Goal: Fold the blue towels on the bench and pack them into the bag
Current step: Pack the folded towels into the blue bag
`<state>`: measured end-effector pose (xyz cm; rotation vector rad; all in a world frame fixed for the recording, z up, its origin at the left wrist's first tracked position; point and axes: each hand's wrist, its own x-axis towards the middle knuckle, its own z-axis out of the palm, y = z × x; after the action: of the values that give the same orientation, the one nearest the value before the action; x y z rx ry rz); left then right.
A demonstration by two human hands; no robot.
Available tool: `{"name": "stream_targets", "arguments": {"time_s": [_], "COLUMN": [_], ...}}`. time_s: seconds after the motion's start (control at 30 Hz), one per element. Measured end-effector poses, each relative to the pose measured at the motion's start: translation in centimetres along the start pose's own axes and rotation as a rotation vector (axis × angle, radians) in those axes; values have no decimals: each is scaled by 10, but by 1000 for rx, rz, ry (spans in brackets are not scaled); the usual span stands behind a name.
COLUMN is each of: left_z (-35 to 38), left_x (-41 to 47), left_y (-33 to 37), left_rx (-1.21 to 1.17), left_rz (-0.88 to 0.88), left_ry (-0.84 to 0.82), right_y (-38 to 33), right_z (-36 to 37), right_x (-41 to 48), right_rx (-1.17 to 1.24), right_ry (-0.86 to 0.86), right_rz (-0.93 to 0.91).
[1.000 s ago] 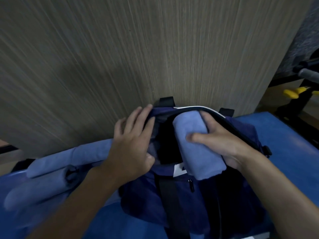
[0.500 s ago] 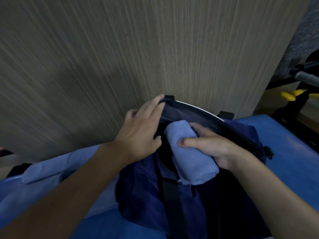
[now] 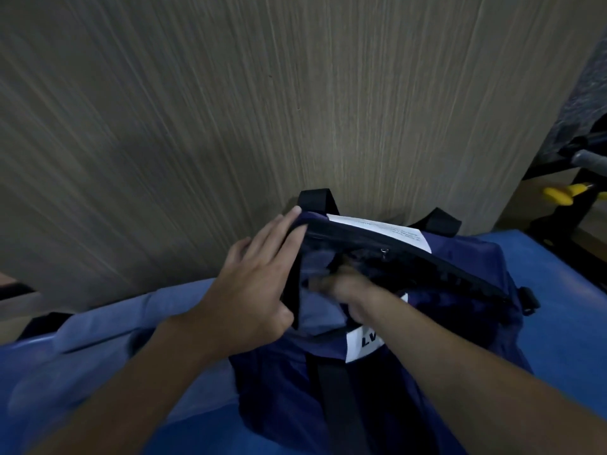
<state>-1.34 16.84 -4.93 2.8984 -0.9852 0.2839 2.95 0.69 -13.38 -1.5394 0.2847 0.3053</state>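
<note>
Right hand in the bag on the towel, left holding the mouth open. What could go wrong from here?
1. Only the left hand holds the bag mouth open; if it slips, the rim may drop onto the right hand.
2. The towel sits near the mouth and could loosen or ride out when that hand withdraws.
3. The other towels lie beside the bag; shifting it might disturb them.

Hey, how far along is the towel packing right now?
Done: nothing confirmable; the inside of the navy fabric bag is mostly dark. In hand: the left hand holds its rim open while the right hand holds a light blue towel down inside. Left: more light blue towels lie on the blue padded bench beside the bag.
</note>
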Motion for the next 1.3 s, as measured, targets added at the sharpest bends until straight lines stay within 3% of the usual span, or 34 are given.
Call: {"name": "stream_targets", "arguments": {"time_s": [0.17, 0.37, 0.53, 0.63, 0.7, 0.8, 1.07, 1.3], "left_z": [2, 4, 12, 13, 12, 13, 10, 12], "left_x": [-7, -13, -17, -20, -22, -26, -33, -34], "left_y": [0, -6, -5, -9, -10, -10, -19, -19], "left_rx": [-23, 1, -18, -16, -21, 2, 26, 31], "left_rz": [9, -13, -14, -17, -18, -8, -8, -15], "left_ry": [-11, -12, 3, 3, -3, -39, -52, -104], "right_y": [16, 25, 29, 33, 35, 36, 33, 41], "right_z": [18, 25, 40, 45, 46, 48, 26, 36], "right_x": [2, -3, -7, -18, -27, -26, -18, -22], "right_rx": [-1, -434, -316, -733, -1080, -1306, -1347, -1390], "right_ry": [-78, -112, -39, -93, -71, -166, -292, -234], "right_rz": [-3, -79, -142, -152, -304, -401, -361, -342]}}
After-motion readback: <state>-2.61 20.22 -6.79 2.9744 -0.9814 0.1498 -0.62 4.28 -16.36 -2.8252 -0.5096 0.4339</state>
